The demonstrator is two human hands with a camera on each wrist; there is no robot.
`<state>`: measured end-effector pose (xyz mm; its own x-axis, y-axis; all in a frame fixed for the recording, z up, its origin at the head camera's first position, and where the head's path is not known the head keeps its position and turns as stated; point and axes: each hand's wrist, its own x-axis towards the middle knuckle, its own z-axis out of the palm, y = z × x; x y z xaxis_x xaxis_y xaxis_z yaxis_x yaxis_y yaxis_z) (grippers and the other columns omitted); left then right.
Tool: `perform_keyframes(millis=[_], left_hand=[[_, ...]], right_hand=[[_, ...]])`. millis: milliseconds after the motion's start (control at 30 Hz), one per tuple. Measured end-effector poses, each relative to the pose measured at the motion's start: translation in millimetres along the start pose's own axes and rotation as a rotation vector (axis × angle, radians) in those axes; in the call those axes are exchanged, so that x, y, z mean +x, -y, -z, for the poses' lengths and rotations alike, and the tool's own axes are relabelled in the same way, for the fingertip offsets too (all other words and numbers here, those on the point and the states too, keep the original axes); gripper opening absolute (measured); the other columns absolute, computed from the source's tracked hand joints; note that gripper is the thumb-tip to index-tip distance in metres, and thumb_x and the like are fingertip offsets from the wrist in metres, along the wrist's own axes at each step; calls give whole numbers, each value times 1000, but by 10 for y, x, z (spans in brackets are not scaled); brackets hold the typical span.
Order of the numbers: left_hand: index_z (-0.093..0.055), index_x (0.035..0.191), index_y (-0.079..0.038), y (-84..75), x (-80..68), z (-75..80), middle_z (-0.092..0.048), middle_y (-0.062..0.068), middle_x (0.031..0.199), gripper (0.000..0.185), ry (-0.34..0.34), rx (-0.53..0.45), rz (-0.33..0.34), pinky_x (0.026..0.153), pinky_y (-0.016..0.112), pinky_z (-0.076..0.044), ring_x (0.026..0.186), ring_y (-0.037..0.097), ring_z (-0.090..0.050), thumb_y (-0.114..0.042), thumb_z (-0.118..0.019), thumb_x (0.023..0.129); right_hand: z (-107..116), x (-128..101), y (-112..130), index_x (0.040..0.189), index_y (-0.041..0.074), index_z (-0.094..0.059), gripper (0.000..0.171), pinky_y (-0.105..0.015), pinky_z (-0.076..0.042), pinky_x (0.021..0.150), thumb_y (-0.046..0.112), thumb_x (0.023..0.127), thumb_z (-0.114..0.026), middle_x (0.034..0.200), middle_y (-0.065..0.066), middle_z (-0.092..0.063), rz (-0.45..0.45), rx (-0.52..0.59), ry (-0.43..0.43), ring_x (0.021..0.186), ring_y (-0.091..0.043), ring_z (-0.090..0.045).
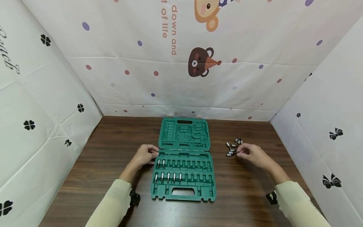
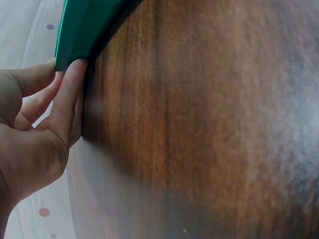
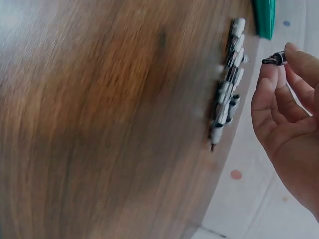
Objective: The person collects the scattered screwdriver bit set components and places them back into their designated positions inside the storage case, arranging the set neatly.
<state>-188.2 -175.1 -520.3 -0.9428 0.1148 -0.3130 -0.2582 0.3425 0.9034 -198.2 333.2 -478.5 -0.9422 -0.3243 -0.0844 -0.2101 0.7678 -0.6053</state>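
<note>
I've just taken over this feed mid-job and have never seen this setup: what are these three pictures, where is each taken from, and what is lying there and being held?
No machine here: a person works with two bare hands. The wide picture comes from a camera on their head, looking down at a dark brown wooden table. The other two come from cameras on each wrist.

An open green plastic tool case lies in the middle, with seven small metal bits standing in its lower tray. A loose pile of small metal bits lies to its right.

The left hand touches the case's left edge with its fingertips. The right hand, beside the pile, pinches one small metal bit.
</note>
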Motion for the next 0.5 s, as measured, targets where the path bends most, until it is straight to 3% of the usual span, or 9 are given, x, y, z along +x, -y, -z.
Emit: perform_keyframes(millis=[200,500], left_hand=[[-69,118,1,-8,-4,-12,-63,16,104,17,-7,2,-3,70,37,-65,87,22,-66,-2,-62,102],[-69,118,1,-2,-1,-13,-64,15,104,18,-10,1,1,70,37,-65,88,22,-66,-1,-62,102]], right_hand=[[-48,22,121,104,8,-68,10,-24,-55,72,16,99,-72,97,-2,-69,44,71,56,89,-9,-63],[-151,33,296,108,3,-67,16,-24,-57,74,16,100,-70,99,-4,-69,158,195,228,89,-8,-63]])
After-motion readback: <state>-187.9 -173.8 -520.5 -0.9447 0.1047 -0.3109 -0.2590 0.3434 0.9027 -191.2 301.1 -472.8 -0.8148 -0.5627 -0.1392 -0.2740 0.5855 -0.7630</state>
